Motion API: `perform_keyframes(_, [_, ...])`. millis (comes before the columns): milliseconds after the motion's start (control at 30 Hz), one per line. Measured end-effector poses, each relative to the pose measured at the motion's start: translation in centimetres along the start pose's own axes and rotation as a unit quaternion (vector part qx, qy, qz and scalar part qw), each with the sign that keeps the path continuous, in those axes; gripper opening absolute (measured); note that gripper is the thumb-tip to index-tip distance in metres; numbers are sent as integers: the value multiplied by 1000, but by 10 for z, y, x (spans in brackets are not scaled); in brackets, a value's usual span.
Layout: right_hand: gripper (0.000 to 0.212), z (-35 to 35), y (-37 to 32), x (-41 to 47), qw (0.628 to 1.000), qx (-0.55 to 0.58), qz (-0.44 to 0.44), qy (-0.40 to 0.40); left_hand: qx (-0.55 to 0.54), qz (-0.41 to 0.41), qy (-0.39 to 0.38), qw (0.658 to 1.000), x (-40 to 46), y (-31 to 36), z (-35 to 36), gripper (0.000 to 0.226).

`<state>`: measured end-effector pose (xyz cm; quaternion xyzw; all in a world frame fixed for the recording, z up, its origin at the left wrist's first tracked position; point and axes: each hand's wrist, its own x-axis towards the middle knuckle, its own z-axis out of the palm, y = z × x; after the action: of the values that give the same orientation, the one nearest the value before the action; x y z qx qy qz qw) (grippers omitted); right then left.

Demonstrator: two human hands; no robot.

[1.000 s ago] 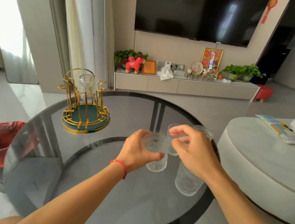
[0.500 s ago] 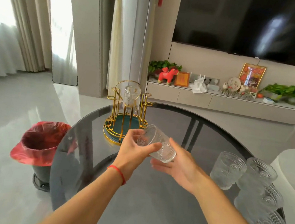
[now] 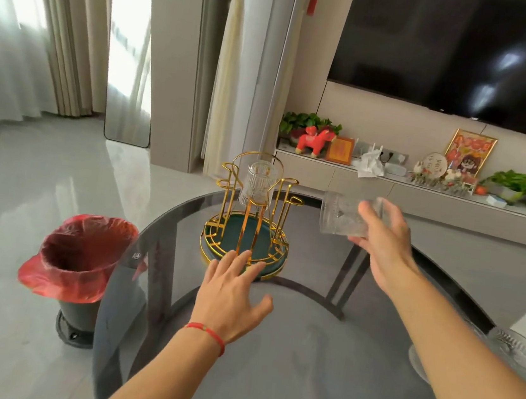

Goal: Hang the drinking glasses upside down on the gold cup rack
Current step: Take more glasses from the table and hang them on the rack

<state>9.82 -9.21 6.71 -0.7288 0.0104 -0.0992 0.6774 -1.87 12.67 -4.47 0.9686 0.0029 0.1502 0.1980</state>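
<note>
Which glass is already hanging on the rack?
The ribbed glass at the back of the gold rack, upside down on a peg. Another glass is in the right hand, off the rack; others sit on the table's right edge.

My round smoked-glass table [image 3: 300, 369] has the gold wire cup rack with its green base [image 3: 246, 230] sitting near the far edge, plus some clear textured drinking glasses [image 3: 515, 346] by the right edge.

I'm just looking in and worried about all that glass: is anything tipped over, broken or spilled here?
Nothing stands out. One glass hangs upside down on the gold cup rack, which stands upright on the glass table. The right hand holds another glass in the air, intact. No spills show.
</note>
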Motion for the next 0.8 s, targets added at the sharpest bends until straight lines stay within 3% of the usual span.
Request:
perform_keyframes(300, [75, 72, -43, 48, 995, -90, -39, 16, 67, -31, -54, 996, 7, 8, 16, 74])
perform_keyframes(600, [76, 103, -57, 68, 968, -205, -139, -47, 38, -52, -55, 996, 11, 12, 8, 69])
perform_keyframes(800, [81, 114, -57, 73, 952, -252, -147, -92, 37, -52, -68, 996, 14, 10, 8, 69])
